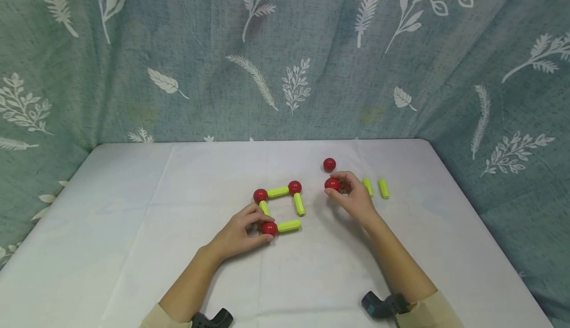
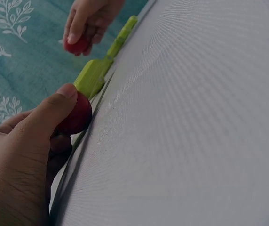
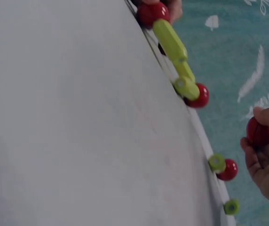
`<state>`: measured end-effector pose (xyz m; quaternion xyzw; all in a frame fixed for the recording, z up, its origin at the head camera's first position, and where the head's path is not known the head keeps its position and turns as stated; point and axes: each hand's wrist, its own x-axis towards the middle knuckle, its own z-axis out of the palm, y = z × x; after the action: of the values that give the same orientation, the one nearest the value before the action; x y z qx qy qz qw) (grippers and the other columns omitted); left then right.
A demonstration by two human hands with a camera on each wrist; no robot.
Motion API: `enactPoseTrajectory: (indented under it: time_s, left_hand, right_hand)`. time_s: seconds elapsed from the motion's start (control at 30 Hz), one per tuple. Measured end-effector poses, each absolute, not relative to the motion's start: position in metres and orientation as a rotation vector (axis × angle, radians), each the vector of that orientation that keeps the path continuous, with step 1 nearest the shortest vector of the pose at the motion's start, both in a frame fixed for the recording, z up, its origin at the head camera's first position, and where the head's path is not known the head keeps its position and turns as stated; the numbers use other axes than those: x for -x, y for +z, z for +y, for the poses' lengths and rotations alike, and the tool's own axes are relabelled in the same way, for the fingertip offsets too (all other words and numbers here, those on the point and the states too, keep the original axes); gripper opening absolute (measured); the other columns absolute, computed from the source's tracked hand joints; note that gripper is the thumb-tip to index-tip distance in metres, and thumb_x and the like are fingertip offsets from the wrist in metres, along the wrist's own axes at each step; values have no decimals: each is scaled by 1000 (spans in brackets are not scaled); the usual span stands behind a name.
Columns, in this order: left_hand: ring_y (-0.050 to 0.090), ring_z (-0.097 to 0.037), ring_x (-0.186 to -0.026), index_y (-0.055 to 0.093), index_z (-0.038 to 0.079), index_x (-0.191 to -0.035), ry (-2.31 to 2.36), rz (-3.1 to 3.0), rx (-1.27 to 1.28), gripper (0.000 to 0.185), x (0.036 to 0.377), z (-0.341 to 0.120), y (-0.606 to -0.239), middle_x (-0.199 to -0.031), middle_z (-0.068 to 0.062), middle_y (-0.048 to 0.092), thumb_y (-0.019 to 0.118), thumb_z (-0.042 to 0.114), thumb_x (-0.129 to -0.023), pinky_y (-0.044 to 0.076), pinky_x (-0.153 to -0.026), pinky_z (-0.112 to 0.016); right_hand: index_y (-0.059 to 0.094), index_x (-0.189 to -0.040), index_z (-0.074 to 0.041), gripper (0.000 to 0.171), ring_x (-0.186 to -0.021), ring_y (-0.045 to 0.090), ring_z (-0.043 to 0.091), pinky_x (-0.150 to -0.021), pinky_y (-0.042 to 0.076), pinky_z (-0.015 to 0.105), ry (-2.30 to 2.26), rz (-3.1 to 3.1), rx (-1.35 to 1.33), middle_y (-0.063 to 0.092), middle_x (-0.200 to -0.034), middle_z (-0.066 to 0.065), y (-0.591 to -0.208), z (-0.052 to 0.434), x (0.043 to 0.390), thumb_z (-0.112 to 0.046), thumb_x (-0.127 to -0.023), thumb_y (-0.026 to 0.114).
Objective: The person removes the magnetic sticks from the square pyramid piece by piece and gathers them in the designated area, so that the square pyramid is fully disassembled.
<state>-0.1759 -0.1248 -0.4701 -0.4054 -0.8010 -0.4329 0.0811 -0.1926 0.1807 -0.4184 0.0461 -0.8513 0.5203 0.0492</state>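
Observation:
My left hand (image 1: 240,233) pinches a red ball (image 1: 269,228) between thumb and fingers at the near left corner of a four-sided figure of yellow-green rods and red balls. From that ball one rod (image 1: 289,225) points right and another (image 1: 264,208) runs back to a second red ball (image 1: 260,195). A far rod (image 1: 278,192) joins it to a third ball (image 1: 295,187), from which a rod (image 1: 300,204) comes forward. The two free rod ends at the near right stand apart. My right hand (image 1: 354,197) grips a loose red ball (image 3: 259,132), held above the table.
Another red ball (image 1: 329,164) lies behind the right hand. Two loose yellow-green rods (image 1: 367,186) lie to its right on the white-covered table (image 1: 187,179). A patterned blue-green cloth (image 1: 200,70) hangs behind. Each wrist carries a black device (image 1: 384,304).

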Motion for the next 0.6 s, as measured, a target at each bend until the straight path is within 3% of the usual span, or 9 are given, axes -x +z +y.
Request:
enactPoseTrajectory:
  time_s: [0.13, 0.23, 0.4, 0.6]
  left_hand:
    - [47, -7, -83, 69, 16, -103, -1297, -2413, 1198, 30, 175, -124, -469, -94, 8, 52, 80, 20, -76, 43, -66, -19]
    - [47, -7, -84, 69, 17, -103, -1296, -2426, 1190, 30, 174, -123, -469, -94, 8, 52, 80, 20, -76, 43, -66, -19]
    - [47, -6, -84, 68, 17, -103, -1282, -2427, 1194, 30, 173, -126, -472, -94, 7, 52, 80, 20, -76, 43, -66, -19]
    - [47, -5, -85, 68, 18, -104, -1278, -2425, 1189, 30, 176, -125, -473, -95, 8, 51, 79, 22, -77, 42, -68, -19]
  right_hand:
    - [54, -125, -4, 45, -105, 54, 25, -86, 47, 16, 1678, -2542, -127, 57, -121, 14, -416, 201, 204, -11, -84, 72]
    - [54, -125, -5, 46, -109, 54, 25, -92, 48, 21, 1707, -2530, -34, 56, -122, 14, -415, 216, 215, -12, -84, 72]
    - [53, -123, -6, 46, -110, 53, 29, -97, 45, 41, 1524, -2619, 135, 57, -119, 15, -416, 228, 235, -18, -83, 74]
    - [51, -122, -4, 48, -111, 51, 30, -94, 46, 43, 1386, -2680, 177, 56, -119, 16, -416, 230, 258, -15, -82, 74]
